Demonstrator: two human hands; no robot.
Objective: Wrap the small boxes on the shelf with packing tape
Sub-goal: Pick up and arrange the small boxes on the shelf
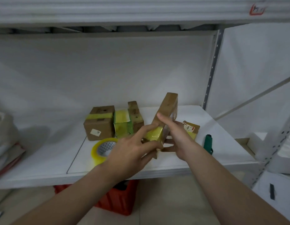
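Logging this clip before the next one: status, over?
Holding flat box tilted up over shelf: left grip at its yellow-taped end, right grip along its side. Idle tape roll on shelf. Nothing in the way.

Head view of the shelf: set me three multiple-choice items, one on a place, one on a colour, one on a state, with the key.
1. Where is the tape roll?
A. On the shelf, left of the long box
B. On the floor
C. On top of a box

2. What colour is the crate under the shelf?
A. Blue
B. Red
C. Green

3. How is the long box?
A. Flat on the shelf, untouched
B. Inside the crate
C. Tilted up on end, gripped by both hands

Key:
1 A: the roll lies on the shelf board beside the left hand.
2 B: red plastic shows below the board.
3 C: the left hand and right hand grip its lower end while its top points up.
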